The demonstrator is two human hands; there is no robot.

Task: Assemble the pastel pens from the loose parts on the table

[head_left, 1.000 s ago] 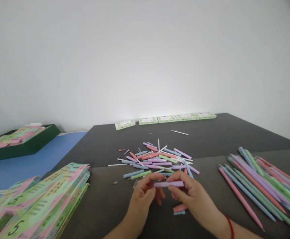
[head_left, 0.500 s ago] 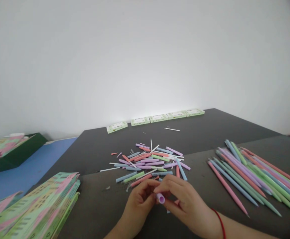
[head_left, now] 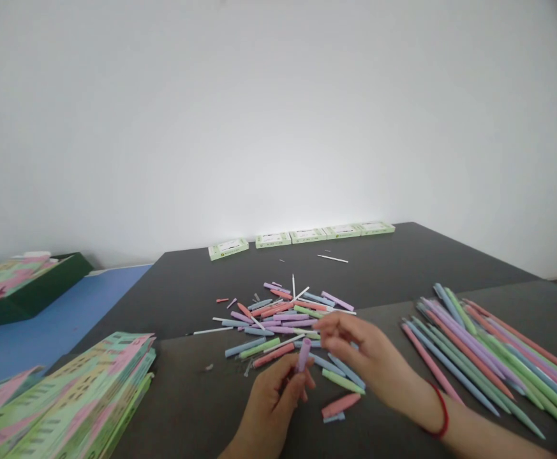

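Note:
My left hand [head_left: 269,403] pinches a purple pen barrel [head_left: 304,354] between thumb and fingers, its hollow end pointing up and away from me. My right hand [head_left: 376,362] is off to the right of the barrel, over the near edge of the pile, fingers apart and nothing visible in them. Beneath it lie a green pen part [head_left: 343,381] and a light blue one [head_left: 323,364]. Closer to me is a thick coral pen part [head_left: 341,405], beside a short blue piece [head_left: 334,417]. Purple barrels [head_left: 299,323], other coloured pen parts and white refills [head_left: 212,330] form the loose pile ahead.
Many long coloured pens [head_left: 479,357] lie in a bundle on the right. Several pale green boxes [head_left: 308,236] line the table's back edge by the wall. Flat printed cartons [head_left: 81,395] are stacked at the near left, with a dark green tray [head_left: 34,293] behind them.
My right hand has let go of the purple barrel and moved right and forward. The left hand keeps the barrel, now tilted upright. The near pen parts have come into view.

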